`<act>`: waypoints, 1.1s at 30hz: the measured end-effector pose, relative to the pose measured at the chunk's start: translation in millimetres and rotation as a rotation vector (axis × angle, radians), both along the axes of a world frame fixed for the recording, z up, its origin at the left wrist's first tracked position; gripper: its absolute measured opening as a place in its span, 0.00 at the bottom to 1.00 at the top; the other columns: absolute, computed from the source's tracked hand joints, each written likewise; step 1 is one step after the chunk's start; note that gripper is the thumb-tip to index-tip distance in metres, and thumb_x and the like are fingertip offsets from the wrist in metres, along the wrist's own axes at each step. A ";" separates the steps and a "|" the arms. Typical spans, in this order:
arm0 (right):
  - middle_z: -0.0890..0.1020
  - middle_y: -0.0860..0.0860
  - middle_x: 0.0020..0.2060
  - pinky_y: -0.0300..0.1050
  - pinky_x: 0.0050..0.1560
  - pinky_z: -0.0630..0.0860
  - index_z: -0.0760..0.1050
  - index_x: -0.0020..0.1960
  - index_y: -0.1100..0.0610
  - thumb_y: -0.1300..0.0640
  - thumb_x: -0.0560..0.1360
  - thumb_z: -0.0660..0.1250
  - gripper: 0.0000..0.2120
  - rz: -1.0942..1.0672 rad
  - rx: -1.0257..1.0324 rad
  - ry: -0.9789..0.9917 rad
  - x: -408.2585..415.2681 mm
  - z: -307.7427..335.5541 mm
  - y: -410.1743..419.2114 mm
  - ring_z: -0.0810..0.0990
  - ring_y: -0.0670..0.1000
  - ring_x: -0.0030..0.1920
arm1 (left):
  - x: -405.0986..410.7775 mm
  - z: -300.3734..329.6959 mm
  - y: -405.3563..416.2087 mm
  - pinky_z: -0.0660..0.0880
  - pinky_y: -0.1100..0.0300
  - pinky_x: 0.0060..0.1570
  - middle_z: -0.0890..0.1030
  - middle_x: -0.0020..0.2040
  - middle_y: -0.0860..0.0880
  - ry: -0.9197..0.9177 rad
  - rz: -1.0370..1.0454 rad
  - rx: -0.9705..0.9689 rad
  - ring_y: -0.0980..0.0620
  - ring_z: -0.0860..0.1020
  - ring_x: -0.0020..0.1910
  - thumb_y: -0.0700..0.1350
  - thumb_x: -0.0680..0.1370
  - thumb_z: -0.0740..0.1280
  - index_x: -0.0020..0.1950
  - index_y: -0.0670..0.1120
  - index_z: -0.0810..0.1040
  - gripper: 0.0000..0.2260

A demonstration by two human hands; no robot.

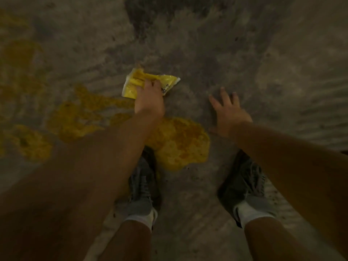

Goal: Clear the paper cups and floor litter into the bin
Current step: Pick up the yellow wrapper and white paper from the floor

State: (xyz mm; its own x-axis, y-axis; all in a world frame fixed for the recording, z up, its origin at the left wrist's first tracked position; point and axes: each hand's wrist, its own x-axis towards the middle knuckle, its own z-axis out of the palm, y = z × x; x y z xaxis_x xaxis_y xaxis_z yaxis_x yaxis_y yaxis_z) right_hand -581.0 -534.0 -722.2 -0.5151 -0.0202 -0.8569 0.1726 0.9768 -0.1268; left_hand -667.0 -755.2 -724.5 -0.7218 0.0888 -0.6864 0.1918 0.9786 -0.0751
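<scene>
**A:** What's the left hand (149, 97) doing down there?

**B:** It's on the yellow wrapper (135, 81), which lies flat on the concrete floor (244, 44) just ahead of the feet. The fingers curl over the wrapper's near edge and cover its middle. I'd call it a grasp closing on the packet, though in this dim, soft picture I can't tell whether the packet is off the ground at all.

**A:** And the right hand (230, 112)?

**B:** Empty, with its fingers spread, held low over bare floor to the right of the wrapper and well apart from it. It looks like it's only there for balance.

**A:** How would you finish the pick cleanly?

**B:** The wrapper is thin and crinkled, so I'd pinch it between thumb and fingers instead of pressing on it, then bunch it into the palm so no loose corner flaps. I'd lift it straight up and keep any torn end uppermost, since it may hold residue.

**A:** That yellow spill (180, 144) worries me.

**B:** Fair. It sits between the wrapper and the left shoe (143, 178), right under the left forearm, with more smeared out to the left. I'd keep the arm high and step back rather than forward, because the patch looks slippery.

**A:** Where's the bin?

**B:** Not in view, nor any paper cups, so the carry has yet to be worked out
</scene>
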 end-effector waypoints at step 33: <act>0.79 0.54 0.51 0.50 0.49 0.75 0.76 0.56 0.54 0.50 0.75 0.63 0.12 -0.385 -0.073 0.670 -84.1 602.2 245.1 0.77 0.58 0.55 | -96.2 611.4 270.3 0.76 0.51 0.46 0.81 0.48 0.50 0.316 -0.012 0.638 0.45 0.78 0.48 0.49 0.73 0.69 0.56 0.55 0.81 0.11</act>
